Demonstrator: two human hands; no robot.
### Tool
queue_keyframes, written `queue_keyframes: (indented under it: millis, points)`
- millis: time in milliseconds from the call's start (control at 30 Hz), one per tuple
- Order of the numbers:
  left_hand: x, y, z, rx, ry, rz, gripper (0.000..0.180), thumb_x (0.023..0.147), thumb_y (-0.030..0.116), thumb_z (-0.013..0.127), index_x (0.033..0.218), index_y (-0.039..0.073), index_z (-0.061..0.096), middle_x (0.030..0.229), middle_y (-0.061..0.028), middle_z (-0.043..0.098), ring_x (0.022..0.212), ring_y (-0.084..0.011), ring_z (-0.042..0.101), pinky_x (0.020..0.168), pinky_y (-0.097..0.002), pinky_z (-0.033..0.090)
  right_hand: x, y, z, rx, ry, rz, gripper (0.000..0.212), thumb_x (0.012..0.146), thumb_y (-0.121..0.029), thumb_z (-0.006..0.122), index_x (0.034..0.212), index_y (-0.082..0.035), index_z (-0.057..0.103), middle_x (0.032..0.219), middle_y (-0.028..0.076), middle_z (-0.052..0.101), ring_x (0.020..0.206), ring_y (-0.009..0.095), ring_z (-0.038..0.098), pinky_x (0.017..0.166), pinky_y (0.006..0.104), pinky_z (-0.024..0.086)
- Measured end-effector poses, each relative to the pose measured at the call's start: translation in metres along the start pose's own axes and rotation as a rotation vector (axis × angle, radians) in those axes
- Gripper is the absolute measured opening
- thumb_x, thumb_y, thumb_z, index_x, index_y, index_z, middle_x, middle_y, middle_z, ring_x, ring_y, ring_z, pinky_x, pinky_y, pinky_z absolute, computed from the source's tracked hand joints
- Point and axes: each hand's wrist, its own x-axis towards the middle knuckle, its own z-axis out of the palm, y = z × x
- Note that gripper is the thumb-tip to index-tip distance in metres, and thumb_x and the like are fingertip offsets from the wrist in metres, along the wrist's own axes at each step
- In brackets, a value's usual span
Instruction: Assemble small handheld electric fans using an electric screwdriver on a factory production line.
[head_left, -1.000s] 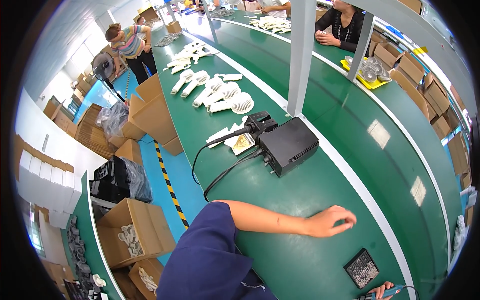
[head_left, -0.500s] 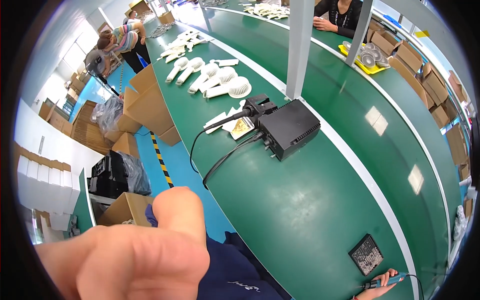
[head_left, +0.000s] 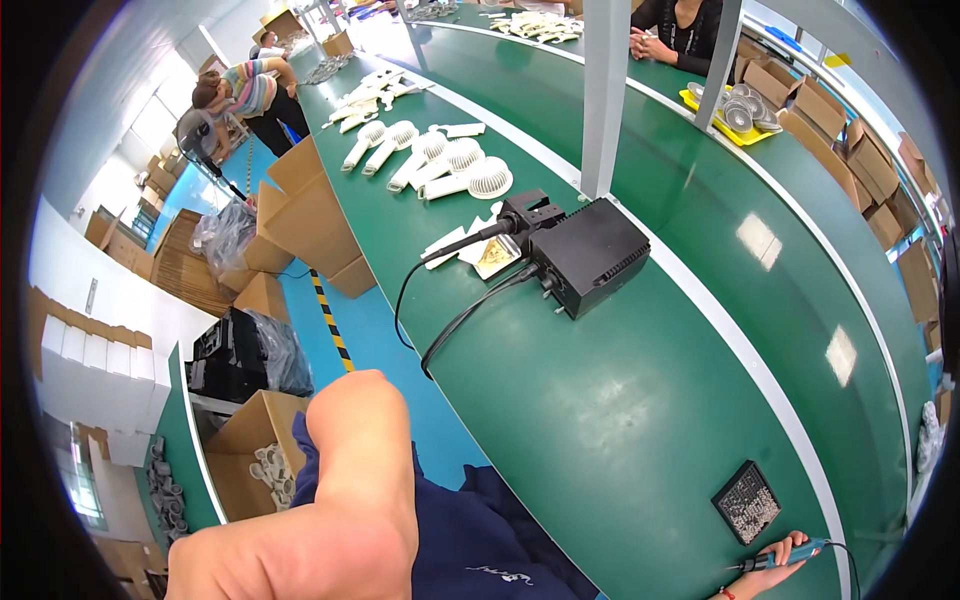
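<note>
My right hand (head_left: 778,562) is wrapped around a teal and black electric screwdriver (head_left: 800,556) near the lower right. Its thin bit points left, and a dark cord leaves its rear end. Just beyond it on the green bench lies a square black tray (head_left: 746,502) of small screws. My left arm is bent close to the camera at the lower left. The wrist area of my left hand (head_left: 300,550) looms large at the lower edge; its fingers are out of sight, so whether it holds anything does not show.
A black power box (head_left: 590,256) with cables sits mid-bench, beside a small white tray (head_left: 494,258). Beyond it lie several white handheld fan housings (head_left: 440,165). A grey post (head_left: 603,100) rises behind. To the left stand an open carton (head_left: 245,450) of parts and a black crate (head_left: 228,358).
The view has shifted slightly left. My left arm has drawn down, uncovering parts in the carton and dark grey pieces on the left bench. My right hand keeps holding the screwdriver.
</note>
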Motion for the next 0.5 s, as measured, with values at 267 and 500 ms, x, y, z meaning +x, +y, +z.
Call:
queue_keyframes:
  millis: [267,500]
  points:
    - [0.001,0.01,0.0,0.06,-0.051,0.017,0.052,0.086,0.036,0.068,0.127,0.008,0.05,0.12,-0.0071,0.054,0.113,-0.0174,0.05,0.085,-0.0326,0.047,-0.003,0.0,-0.009,0.042,0.023,-0.048,0.029,0.102,-0.026,0.039,0.108,0.003,0.041,0.095,0.01,0.043,0.056,0.013,0.038,0.045,0.0256,0.038]
    - [0.001,0.016,0.008,0.111,-0.106,0.029,0.053,0.087,0.04,0.067,0.127,0.01,0.052,0.118,-0.0052,0.058,0.116,-0.0165,0.051,0.089,-0.0329,0.046,-0.007,0.005,0.003,0.013,0.036,-0.05,0.03,0.102,-0.027,0.044,0.108,0.003,0.04,0.095,0.011,0.043,0.053,0.013,0.037,0.044,0.0246,0.036]
